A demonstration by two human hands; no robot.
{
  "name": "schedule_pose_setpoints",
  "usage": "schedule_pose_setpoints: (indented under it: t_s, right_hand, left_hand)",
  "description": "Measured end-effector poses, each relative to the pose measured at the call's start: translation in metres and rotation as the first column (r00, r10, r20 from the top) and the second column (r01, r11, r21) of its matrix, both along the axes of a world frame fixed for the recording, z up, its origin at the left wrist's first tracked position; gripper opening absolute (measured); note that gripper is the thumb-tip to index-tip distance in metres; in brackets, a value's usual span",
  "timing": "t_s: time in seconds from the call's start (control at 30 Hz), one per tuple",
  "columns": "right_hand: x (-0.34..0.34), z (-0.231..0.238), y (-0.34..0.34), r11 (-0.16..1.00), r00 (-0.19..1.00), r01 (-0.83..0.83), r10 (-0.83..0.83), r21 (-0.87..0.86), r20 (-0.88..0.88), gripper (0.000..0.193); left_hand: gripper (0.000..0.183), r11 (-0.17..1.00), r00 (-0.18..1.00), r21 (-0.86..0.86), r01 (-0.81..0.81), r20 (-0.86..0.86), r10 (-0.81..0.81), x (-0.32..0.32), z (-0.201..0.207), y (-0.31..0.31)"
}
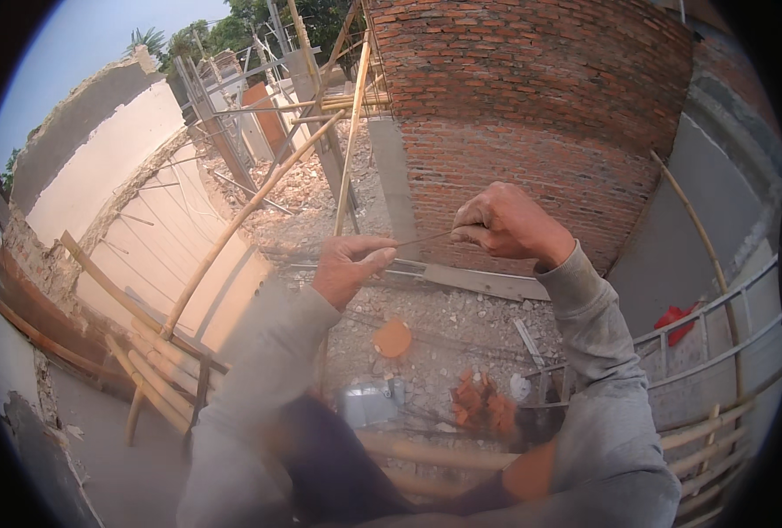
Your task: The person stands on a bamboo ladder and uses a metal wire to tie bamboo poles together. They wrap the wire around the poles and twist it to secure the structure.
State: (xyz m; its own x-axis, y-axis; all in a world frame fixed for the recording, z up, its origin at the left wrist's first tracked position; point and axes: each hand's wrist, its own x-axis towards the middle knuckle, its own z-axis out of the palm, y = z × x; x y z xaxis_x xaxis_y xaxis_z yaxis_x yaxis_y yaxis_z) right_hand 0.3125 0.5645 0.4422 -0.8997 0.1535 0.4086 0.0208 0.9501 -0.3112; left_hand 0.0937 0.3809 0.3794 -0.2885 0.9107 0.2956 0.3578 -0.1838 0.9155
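Out in front of me, a thin brown strand point(423, 238) is stretched between my two hands; whether it is wire or string I cannot tell. My left hand point(352, 266) pinches one end between thumb and fingers. Slightly higher and to the right, my right hand point(507, 224) grips the other end, its fingers curled. Both hands are in the air, apart from each other, with the red brick wall point(540, 114) behind the right one.
Bamboo poles point(400, 449) run beneath me. Far below on the rubble ground are an orange round object point(392, 339), a grey box-like container point(369, 404) and broken bricks point(483, 403). A metal ladder point(712, 308) and red cloth point(675, 325) are at right; a leaning bamboo pole point(250, 207) stands left.
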Motion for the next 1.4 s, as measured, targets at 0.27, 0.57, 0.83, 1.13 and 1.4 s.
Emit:
schedule_pose_setpoints:
  t_s: [0.27, 0.57, 0.83, 1.13, 1.4]
  right_hand:
    - [-0.008, -0.005, -0.006, 0.986, 0.961, -0.167, 0.163, -0.001, -0.224, 0.034]
    - [-0.017, -0.005, 0.000, 0.541, 0.954, -0.233, -0.035, -0.808, -0.298, 0.086]
    - [-0.042, -0.022, -0.029, 0.474, 0.961, -0.255, 0.031, -0.843, -0.274, 0.087]
    - [-0.006, -0.008, 0.009, 0.690, 0.975, -0.170, 0.013, -0.704, -0.222, 0.037]
    - [-0.020, -0.017, 0.001, 0.649, 0.963, -0.238, 0.063, -0.722, -0.261, 0.022]
  left_hand:
    - [0.023, 0.995, 0.998, -0.090, -0.037, -0.052, 0.032, 0.033, 0.014, -0.006]
    - [0.023, 0.978, 0.999, -0.205, 0.050, 0.027, -0.045, 0.045, 0.018, -0.006]
    - [0.025, 0.992, 0.996, -0.104, 0.072, 0.053, -0.067, 0.061, 0.014, -0.002]
    - [0.027, 0.990, 0.923, -0.137, 0.039, 0.386, 0.017, 0.049, 0.013, 0.000]
    - [0.027, 0.993, 0.856, -0.104, 0.048, 0.516, 0.012, 0.045, 0.010, 0.007]
